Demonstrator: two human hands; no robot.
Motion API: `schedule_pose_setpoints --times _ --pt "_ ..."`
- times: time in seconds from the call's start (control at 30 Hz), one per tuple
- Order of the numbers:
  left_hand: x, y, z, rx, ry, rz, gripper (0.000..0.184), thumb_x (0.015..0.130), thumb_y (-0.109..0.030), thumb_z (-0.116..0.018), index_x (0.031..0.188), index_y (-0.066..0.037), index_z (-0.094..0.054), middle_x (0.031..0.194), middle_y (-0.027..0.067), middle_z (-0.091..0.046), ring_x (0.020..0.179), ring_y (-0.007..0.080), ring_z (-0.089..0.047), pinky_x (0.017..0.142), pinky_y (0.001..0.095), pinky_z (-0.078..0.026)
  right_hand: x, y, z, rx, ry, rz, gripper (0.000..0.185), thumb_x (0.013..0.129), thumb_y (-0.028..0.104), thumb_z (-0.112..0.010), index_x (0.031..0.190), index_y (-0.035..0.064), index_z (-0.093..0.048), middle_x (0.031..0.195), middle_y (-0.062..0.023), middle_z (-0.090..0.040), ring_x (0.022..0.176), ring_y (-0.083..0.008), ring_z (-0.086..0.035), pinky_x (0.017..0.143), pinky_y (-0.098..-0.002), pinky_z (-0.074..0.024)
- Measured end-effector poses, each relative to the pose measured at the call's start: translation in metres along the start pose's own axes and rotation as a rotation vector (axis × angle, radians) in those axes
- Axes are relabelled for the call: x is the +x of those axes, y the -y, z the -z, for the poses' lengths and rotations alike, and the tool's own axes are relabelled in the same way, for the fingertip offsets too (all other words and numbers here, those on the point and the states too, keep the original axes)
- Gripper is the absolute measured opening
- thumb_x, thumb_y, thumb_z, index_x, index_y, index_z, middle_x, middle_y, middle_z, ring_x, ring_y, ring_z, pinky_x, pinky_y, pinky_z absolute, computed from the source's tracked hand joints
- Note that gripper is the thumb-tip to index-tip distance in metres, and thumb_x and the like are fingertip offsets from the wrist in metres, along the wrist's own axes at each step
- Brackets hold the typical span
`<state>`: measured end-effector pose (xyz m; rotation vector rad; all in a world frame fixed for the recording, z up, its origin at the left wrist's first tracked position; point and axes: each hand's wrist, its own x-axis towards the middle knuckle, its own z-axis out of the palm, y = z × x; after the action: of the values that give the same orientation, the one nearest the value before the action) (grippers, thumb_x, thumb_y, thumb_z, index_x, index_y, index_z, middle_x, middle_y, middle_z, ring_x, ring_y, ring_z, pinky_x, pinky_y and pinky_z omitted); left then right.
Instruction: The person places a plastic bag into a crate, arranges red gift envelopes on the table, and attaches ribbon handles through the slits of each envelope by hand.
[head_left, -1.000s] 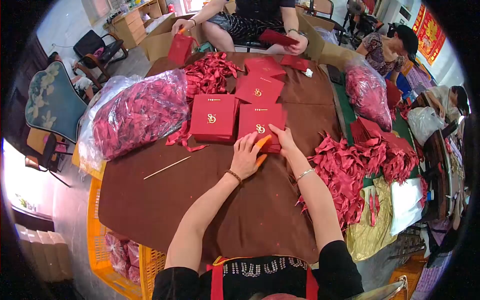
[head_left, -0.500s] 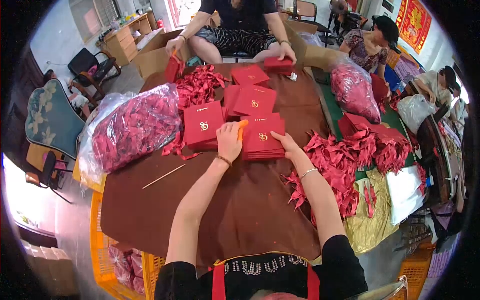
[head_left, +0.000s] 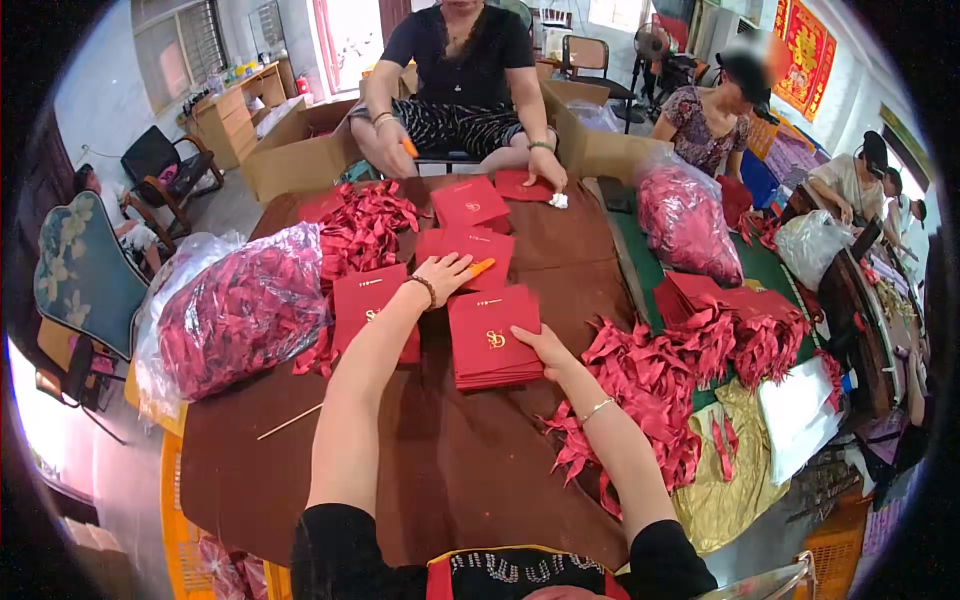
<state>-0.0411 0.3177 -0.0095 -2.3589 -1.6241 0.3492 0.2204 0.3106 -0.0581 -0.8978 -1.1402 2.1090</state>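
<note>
- Our right hand (head_left: 545, 348) pinches the right edge of the front cards (head_left: 494, 335), thumb on top.
- Our left hand (head_left: 440, 278) is over the back cards (head_left: 485, 246), fingers spread; we cannot tell if they touch.
- We see the front cards on the table (head_left: 460, 470), beside the left cards (head_left: 366, 294).

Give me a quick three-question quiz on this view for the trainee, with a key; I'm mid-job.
1. Which hand holds the near red stack by its right side?
2. The wooden stick lies: (a) left of that stack, (b) right of it, (c) on top of it.
3. True or false: a beaded bracelet is on the wrist of the left hand.

Key: 1. The right hand. 2. (a). 3. True.
</note>
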Motion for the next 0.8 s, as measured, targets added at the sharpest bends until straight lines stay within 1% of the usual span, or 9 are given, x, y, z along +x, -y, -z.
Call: schedule_pose_setpoints --times 0.1,0.17,0.3,0.4,0.5,0.63,0.7,0.77,0.8 --pt "-0.002 -0.001 -0.007 -0.007 -0.017 -0.008 0.065 0.076 -0.015 -0.059 0.135 -0.015 -0.033 0.141 0.01 -0.031 0.126 0.0303 -0.034 0.095 0.0432 -0.038 0.006 -0.007 0.003 -0.021 -0.063 -0.022 0.042 0.084 0.019 -0.065 0.117 -0.0017 -0.049 0.109 -0.0108 -0.06 0.093 -0.0192 -0.061 0.083 -0.0336 -0.0504" --pt "0.0 0.001 -0.013 -0.012 -0.04 -0.027 0.064 0.076 -0.015 -0.058 0.135 -0.014 -0.033 0.14 0.0119 -0.032 0.125 0.0324 -0.035 0.095 0.0436 -0.038 -0.001 -0.005 -0.001 0.019 -0.003 0.0 0.042 0.084 0.02 -0.065 0.116 -0.0017 -0.05 0.107 -0.0107 -0.06 0.092 -0.0191 -0.061 0.083 -0.0338 -0.0503" --pt "0.002 -0.001 -0.001 -0.01 -0.032 0.087 0.062 0.077 -0.014 -0.055 0.135 -0.012 -0.034 0.137 0.0136 -0.035 0.12 0.0342 -0.041 0.088 0.0429 -0.044 -0.008 -0.008 -0.001 0.003 -0.103 0.0 0.042 0.083 0.018 -0.066 0.116 -0.0015 -0.048 0.107 -0.0112 -0.06 0.093 -0.0195 -0.061 0.083 -0.0346 -0.0507" --pt "0.001 -0.003 0.007 -0.046 0.088 0.225 0.063 0.076 -0.015 -0.057 0.134 -0.012 -0.034 0.133 0.0129 -0.039 0.11 0.0317 -0.049 0.086 0.043 -0.045 -0.024 -0.006 -0.007 0.031 -0.09 0.004 0.043 0.082 0.017 -0.067 0.116 -0.0015 -0.047 0.108 -0.0118 -0.059 0.093 -0.0201 -0.061 0.082 -0.0359 -0.0513" --pt "-0.004 0.006 0.007 -0.116 0.022 0.176 0.066 0.075 -0.016 -0.061 0.135 -0.013 -0.034 0.133 0.0121 -0.04 0.111 0.0305 -0.048 0.087 0.0432 -0.044 -0.035 -0.005 -0.011 0.072 -0.033 0.022 0.045 0.082 0.017 -0.067 0.117 -0.0011 -0.045 0.108 -0.0126 -0.058 0.094 -0.0209 -0.06 0.082 -0.0373 -0.0518" --pt "-0.014 0.007 0.024 -0.281 0.033 0.227 0.071 0.072 -0.014 -0.065 0.135 -0.017 -0.032 0.139 0.0121 -0.035 0.122 0.0319 -0.039 0.094 0.0459 -0.04 -0.03 -0.021 -0.008 0.065 -0.216 0.011 0.044 0.082 0.016 -0.066 0.117 -0.0011 -0.045 0.108 -0.0126 -0.058 0.095 -0.0211 -0.06 0.083 -0.0379 -0.0508" --pt "-0.017 0.006 0.014 -0.263 -0.043 0.245 0.068 0.073 -0.014 -0.064 0.134 -0.019 -0.034 0.141 0.0136 -0.031 0.126 0.0327 -0.035 0.097 0.0472 -0.036 -0.031 -0.021 -0.008 0.089 -0.146 0.018 0.046 0.082 0.016 -0.067 0.118 -0.0013 -0.043 0.11 -0.0129 -0.057 0.098 -0.0212 -0.058 0.084 -0.0378 -0.0499" --pt "-0.019 0.005 0.001 -0.22 -0.312 0.279 0.063 0.075 -0.014 -0.063 0.132 -0.018 -0.038 0.141 0.0148 -0.03 0.125 0.0352 -0.035 0.099 0.0464 -0.035 -0.038 -0.018 -0.01 0.08 -0.161 0.04 0.055 0.081 0.017 -0.069 0.121 -0.0028 -0.037 0.114 -0.0149 -0.053 0.1 -0.0225 -0.056 0.086 -0.0375 -0.0488" --pt "-0.038 -0.013 0.037 -0.548 -0.402 0.305 0.058 0.078 -0.012 -0.061 0.131 -0.015 -0.041 0.138 0.0173 -0.034 0.123 0.0367 -0.037 0.1 0.0434 -0.035 -0.045 -0.015 -0.013 0.069 -0.179 0.071 0.064 0.079 0.018 -0.071 0.124 -0.0044 -0.031 0.117 -0.0169 -0.05 0.103 -0.0237 -0.055 0.087 -0.0372 -0.0476"
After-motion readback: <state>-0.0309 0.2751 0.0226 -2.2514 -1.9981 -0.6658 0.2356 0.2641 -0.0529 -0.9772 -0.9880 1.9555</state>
